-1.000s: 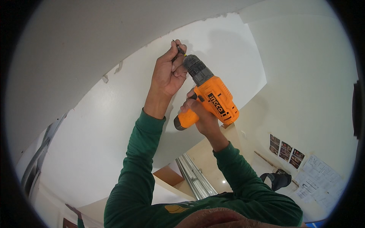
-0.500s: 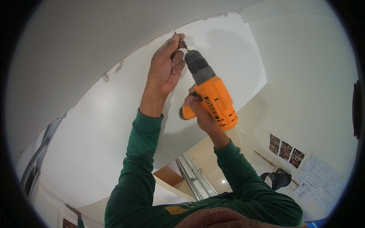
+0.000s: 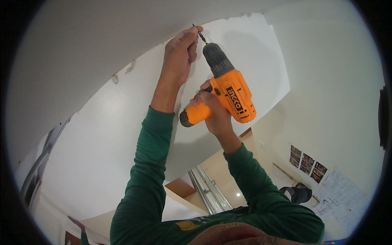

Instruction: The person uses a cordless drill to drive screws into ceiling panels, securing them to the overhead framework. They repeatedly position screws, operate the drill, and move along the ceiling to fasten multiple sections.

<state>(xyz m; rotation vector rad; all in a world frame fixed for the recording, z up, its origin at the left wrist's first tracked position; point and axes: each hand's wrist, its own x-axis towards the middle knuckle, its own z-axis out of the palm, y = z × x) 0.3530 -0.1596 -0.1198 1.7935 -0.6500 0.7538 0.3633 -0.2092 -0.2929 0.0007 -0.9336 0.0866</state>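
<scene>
My left hand (image 3: 178, 57) is raised near the jagged seam between the grey overhead surface (image 3: 94, 36) and a white board (image 3: 98, 147), its fingertips closed on a thin dark bit or screw (image 3: 201, 36); which one, I cannot tell. That piece points up toward the seam and has yellow at its lower end, where it meets the chuck of an orange-and-black cordless drill (image 3: 243, 92). My right hand (image 3: 214, 114) is wrapped round the drill's handle, with fingers near the trigger.
Metal framing (image 3: 38, 167) runs along the left. Below are long silver metal channels (image 3: 208, 192) on a beige floor, beside a brown panel (image 3: 179, 188). At right, photo sheets (image 3: 308, 165) and drawings (image 3: 341, 194) are on the pale wall, near a dark bundle (image 3: 300, 195).
My left hand and the drill have risen toward the seam. More of the dark piece now shows between my fingertips and the chuck.
</scene>
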